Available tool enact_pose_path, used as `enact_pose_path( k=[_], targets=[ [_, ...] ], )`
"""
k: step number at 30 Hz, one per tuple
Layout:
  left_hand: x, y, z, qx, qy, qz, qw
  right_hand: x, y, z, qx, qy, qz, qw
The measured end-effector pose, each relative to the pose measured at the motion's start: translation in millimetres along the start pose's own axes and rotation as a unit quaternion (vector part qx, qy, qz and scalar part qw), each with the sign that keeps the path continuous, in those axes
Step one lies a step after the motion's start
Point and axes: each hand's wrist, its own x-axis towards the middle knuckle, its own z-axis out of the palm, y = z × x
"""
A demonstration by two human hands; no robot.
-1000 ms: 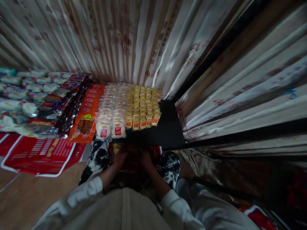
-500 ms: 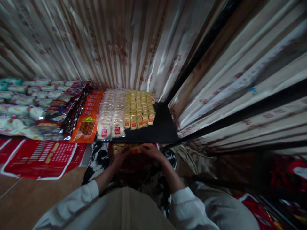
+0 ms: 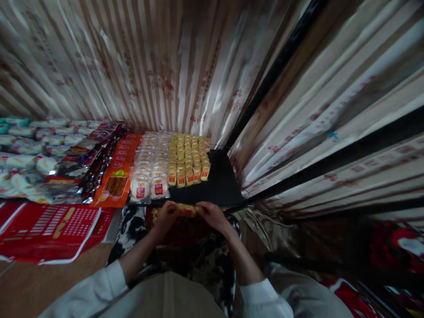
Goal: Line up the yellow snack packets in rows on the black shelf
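Between my left hand (image 3: 165, 218) and my right hand (image 3: 210, 215) is a small yellow snack packet (image 3: 186, 210) with an orange-red label. Each hand pinches one end of it, just below the front edge of the black shelf (image 3: 220, 176). Under my hands, on my lap, lies a dark red bag (image 3: 182, 232), with more yellow packets (image 3: 155, 214) showing beside my left hand. Rows of similar yellow packets (image 3: 188, 161) stand on the shelf. Left of them are round white packaged cakes (image 3: 159, 187).
Farther left on the shelf lie an orange snack bag (image 3: 115, 185), a stack of dark shiny bags (image 3: 89, 154) and white wrapped packs (image 3: 20, 161). A red printed bag (image 3: 79, 234) hangs below. Striped curtains (image 3: 149, 57) and a black pole (image 3: 265, 88) border the shelf.
Both hands have lifted the yellow packet slightly toward the shelf edge, showing more of it. The view has shifted a little, so the shelf sits lower and slightly left.
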Motion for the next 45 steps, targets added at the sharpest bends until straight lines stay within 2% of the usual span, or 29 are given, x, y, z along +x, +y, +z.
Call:
enact_pose_path(
  k=[2,4,6,8,11,18,23,25,28,30,32,34,37,43,45],
  targets=[
    [5.0,16.4,2.6,0.075,-0.037,0.064,0.994,-1.0,-4.4,-7.1,-0.043,0.069,-0.038,0.996],
    [10.9,34.1,6.5,0.133,-0.070,0.121,0.981,-0.9,-10.3,-14.2,-0.024,0.097,-0.072,0.992],
    [18.4,50.8,12.3,0.162,-0.089,0.142,0.972,0.7,-15.8,-20.9,0.016,0.098,-0.104,0.990],
    [27.7,65.1,20.4,0.169,-0.101,0.130,0.972,3.9,-18.3,-27.2,0.044,0.106,-0.117,0.986],
    [43.7,81.6,36.0,0.175,-0.114,0.141,0.968,11.6,-15.1,-37.2,0.055,0.133,-0.112,0.983],
    [88.3,119.9,83.5,0.249,-0.138,0.236,0.929,45.5,3.4,-74.6,0.090,0.217,-0.063,0.970],
    [119.0,145.3,117.0,0.312,-0.095,0.282,0.902,93.0,23.6,-107.2,0.156,0.276,-0.043,0.947],
    [127.8,148.7,127.4,0.350,-0.084,0.319,0.877,116.2,33.4,-116.5,0.174,0.300,-0.033,0.937],
    [141.1,146.3,139.4,0.432,-0.110,0.371,0.815,150.5,48.0,-123.7,0.158,0.327,-0.013,0.931],
    [152.0,142.9,145.3,0.500,-0.142,0.374,0.768,171.3,57.2,-124.1,0.132,0.337,0.004,0.932],
    [164.2,140.4,149.9,0.550,-0.160,0.359,0.737,189.9,65.7,-122.4,0.111,0.337,0.027,0.935],
    [176.9,139.5,153.3,0.570,-0.158,0.350,0.727,205.7,72.7,-120.3,0.095,0.330,0.051,0.938],
    [194.7,139.4,156.3,0.576,-0.145,0.344,0.727,223.8,78.4,-118.5,0.079,0.328,0.073,0.939],
    [221.3,138.1,157.4,0.610,-0.131,0.331,0.708,244.3,80.8,-116.3,0.068,0.310,0.088,0.944],
    [226.6,137.6,157.4,0.614,-0.136,0.328,0.705,248.4,83.5,-114.8,0.061,0.302,0.075,0.948]
  ],
)
